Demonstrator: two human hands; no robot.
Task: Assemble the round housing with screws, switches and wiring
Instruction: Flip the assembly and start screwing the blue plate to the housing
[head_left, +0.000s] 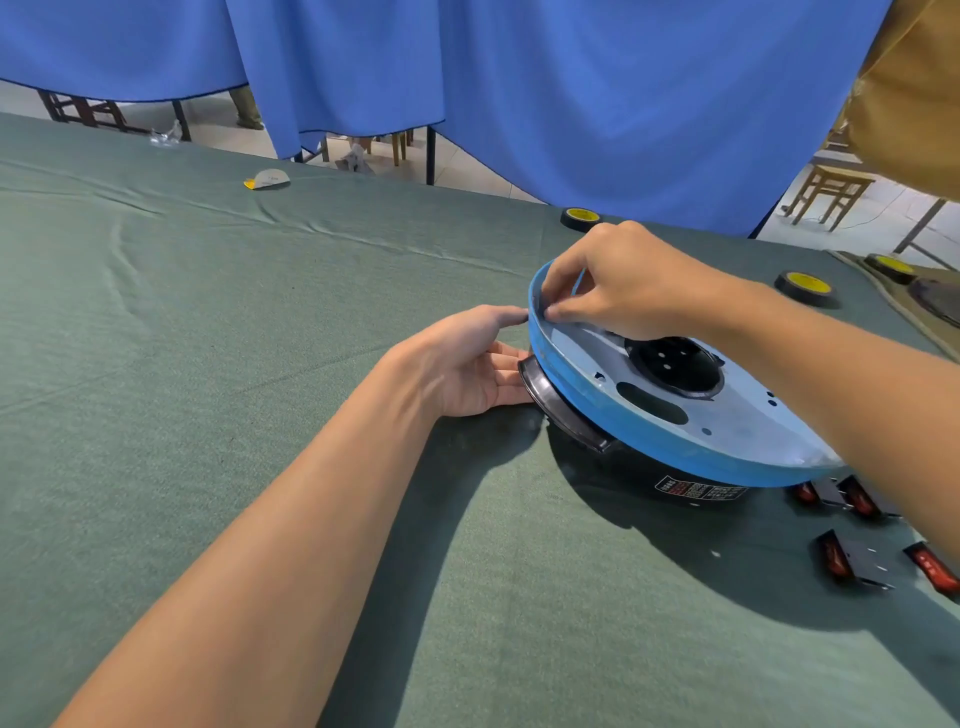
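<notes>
The tilted round housing (753, 415) could slip, because the right hand (628, 280) only pinched its rim and the flat, open left hand (467, 364) just touched it.

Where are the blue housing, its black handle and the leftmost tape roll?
blue housing (587, 358): head view, pale inner floor.
black handle (551, 402): head view, middle of its curve.
leftmost tape roll (581, 214): head view, yellow top label.
</notes>
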